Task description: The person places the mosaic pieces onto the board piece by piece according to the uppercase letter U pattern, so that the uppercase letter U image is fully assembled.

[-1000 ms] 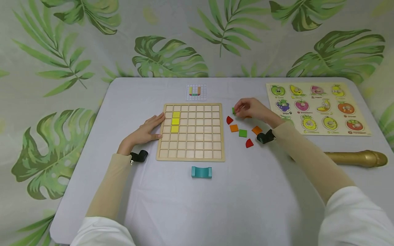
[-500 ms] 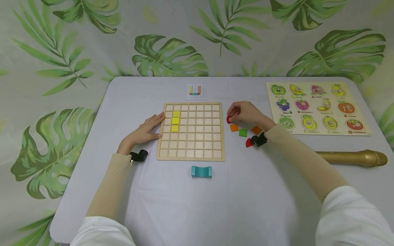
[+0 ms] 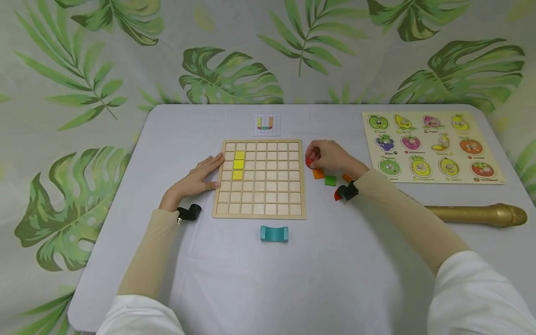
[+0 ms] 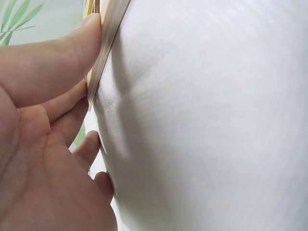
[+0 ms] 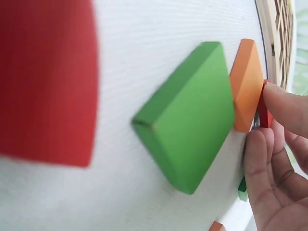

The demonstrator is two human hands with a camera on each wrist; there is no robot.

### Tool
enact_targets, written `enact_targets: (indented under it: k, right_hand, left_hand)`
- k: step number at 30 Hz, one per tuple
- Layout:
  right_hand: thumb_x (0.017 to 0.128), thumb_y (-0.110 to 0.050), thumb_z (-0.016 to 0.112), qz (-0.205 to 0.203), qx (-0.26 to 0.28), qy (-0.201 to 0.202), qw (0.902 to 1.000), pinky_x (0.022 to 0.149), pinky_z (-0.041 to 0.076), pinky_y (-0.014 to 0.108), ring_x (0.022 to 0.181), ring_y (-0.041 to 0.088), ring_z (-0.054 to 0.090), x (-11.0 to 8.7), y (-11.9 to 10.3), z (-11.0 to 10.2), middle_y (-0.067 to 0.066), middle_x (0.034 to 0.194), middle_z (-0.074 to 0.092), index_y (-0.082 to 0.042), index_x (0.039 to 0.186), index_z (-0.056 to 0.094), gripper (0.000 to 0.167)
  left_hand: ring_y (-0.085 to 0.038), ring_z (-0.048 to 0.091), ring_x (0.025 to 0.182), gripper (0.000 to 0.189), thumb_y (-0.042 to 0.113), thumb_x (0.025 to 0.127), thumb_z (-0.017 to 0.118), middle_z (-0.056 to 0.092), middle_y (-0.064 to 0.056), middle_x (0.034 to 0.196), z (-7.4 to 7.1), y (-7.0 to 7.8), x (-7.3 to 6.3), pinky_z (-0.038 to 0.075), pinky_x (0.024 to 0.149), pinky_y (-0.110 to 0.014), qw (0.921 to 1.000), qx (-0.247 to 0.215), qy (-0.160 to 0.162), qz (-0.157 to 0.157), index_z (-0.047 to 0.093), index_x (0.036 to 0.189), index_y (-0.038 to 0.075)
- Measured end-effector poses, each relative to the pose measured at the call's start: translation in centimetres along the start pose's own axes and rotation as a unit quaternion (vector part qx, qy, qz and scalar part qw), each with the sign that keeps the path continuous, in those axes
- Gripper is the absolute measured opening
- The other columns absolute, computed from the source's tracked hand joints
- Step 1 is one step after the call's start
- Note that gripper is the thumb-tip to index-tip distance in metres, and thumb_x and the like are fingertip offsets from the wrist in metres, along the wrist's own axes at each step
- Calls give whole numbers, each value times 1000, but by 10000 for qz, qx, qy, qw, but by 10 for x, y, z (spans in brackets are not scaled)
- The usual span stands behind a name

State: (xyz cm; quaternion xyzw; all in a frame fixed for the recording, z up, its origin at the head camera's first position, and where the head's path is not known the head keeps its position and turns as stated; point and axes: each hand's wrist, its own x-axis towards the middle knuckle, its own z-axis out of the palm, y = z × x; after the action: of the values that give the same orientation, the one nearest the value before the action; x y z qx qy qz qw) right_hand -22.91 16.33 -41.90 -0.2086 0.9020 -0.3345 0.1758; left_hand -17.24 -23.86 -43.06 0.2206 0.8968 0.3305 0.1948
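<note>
My left hand [image 3: 194, 179] rests at the left edge of a wooden grid board [image 3: 271, 197], fingers extended; in the left wrist view its thumb [image 4: 77, 53] touches the board's side. Three yellow square tiles [image 3: 238, 164] stand in one column of the board. Just right of the board, my right hand [image 3: 332, 156] pinches a red quarter-circle tile [image 3: 309, 162] between thumb and fingers, low over the cloth. Close by lie an orange tile [image 5: 247, 86], a green tile [image 5: 192, 120] and a second red tile [image 5: 48, 82]. Another green tile [image 5: 243, 190] shows behind the fingers.
A small pattern card [image 3: 267, 124] lies behind the board, and a turquoise curved block [image 3: 274, 234] in front. At the right are a fruit puzzle board [image 3: 431, 149] and a gold flute-like stick [image 3: 481, 214], partly under the right forearm.
My right hand has moved left and slightly toward me, from near the back green tile to the red quarter-circle tile, which it now pinches and has shifted slightly left. The left hand stays put.
</note>
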Motion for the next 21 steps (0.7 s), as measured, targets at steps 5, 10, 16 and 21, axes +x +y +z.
enact_targets:
  k: [5,10,16,21]
  right_hand:
    - [80,3,68,18,118,-78,9999,78,45,36,84,27,55,0,-2,-1,13,90,60,1,97,61,18]
    - [80,4,68,158,430,-56,9989,75,44,34,80,25,54,2,-3,-3,11,86,60,0,93,62,15]
    - [83,-1,71,85,1258,-119,9919,76,42,29,81,24,53,6,-13,-4,10,86,61,1,95,64,14]
    - [83,-4,72,-154,1840,-375,9821,74,44,25,79,22,54,16,-27,6,9,85,61,3,96,63,17]
  left_hand:
    - [-36,-4,144,75,16,93,61,5,-11,160,0,0,0,-4,100,-71,10000,18,20,1,17,152,2]
    - [-36,-3,144,75,16,93,62,5,-11,160,1,-2,1,-3,100,-71,10000,35,41,25,18,152,2]
    - [-36,-4,144,75,17,93,62,5,-11,160,1,-3,0,-3,101,-70,10000,32,16,53,17,152,2]
    - [-36,-4,144,76,18,93,62,5,-11,160,1,-4,1,-3,101,-71,10000,66,15,62,17,152,3]
